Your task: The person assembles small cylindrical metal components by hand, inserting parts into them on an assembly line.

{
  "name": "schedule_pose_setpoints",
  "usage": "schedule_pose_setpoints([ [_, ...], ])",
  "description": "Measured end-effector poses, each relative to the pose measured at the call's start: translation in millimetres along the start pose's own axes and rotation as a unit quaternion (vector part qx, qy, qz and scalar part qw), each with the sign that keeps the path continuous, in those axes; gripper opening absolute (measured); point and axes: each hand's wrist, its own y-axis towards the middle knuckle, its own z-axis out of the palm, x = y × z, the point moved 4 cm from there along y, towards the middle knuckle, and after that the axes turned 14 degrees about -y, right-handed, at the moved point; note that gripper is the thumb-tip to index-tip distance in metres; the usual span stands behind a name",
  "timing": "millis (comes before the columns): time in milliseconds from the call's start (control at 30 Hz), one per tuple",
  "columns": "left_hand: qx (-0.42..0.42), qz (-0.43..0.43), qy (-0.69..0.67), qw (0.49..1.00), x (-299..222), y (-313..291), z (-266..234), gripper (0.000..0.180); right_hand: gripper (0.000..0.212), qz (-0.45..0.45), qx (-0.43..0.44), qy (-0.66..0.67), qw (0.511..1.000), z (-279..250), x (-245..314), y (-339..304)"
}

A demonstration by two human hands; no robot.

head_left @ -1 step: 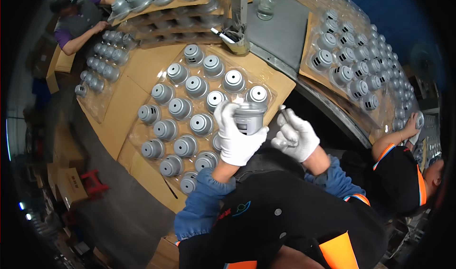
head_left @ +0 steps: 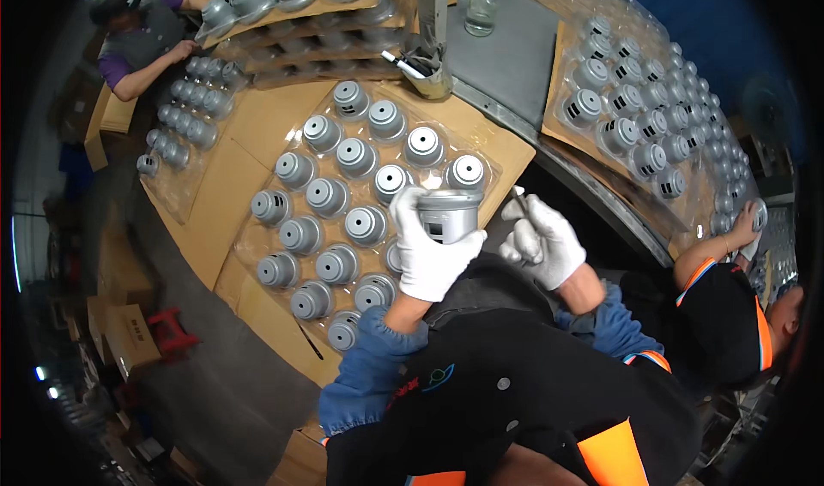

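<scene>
My left hand (head_left: 433,254), in a white glove, grips a silver-grey stepped round housing (head_left: 452,216). A flared rim is at its upper end, and a small dark rectangular mark shows on its side. To its right, apart from the housing, my gloved right hand (head_left: 545,244) is closed around a thin dark stick with a pale tip (head_left: 520,196). Which kind of tool this is cannot be made out. Beyond and left of my hands, several like housings (head_left: 363,225) stand in rows in a clear plastic tray (head_left: 245,244), most showing a dark hole on top.
Cardboard (head_left: 206,254) lies under the tray. A pen cup (head_left: 433,83) and a glass bottle (head_left: 481,14) stand at the far side. Stacked trays of housings (head_left: 318,40) rise behind. Co-workers are at far left and right; another loaded tray (head_left: 631,113) is at right.
My right hand has shifted slightly right, away from the housing, and the dark stick shows more plainly. My left hand still holds the housing, nearly unmoved.
</scene>
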Motion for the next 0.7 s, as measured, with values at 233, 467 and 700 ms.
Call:
schedule_pose_setpoints([
  [233,0.039,-0.155,-0.222,0.962,-23,-8,-2,0.089,0.027,-0.277,-0.069,-0.616,0.735,-6,46,-7],
  [467,0.060,-0.152,-0.209,0.964,-27,-17,-2,0.087,0.024,-0.421,-0.017,-0.777,0.469,45,73,-22],
  [700,0.077,-0.147,-0.151,0.974,-35,-18,2,0.087,0.023,-0.495,0.075,-0.797,0.337,57,81,-29],
])
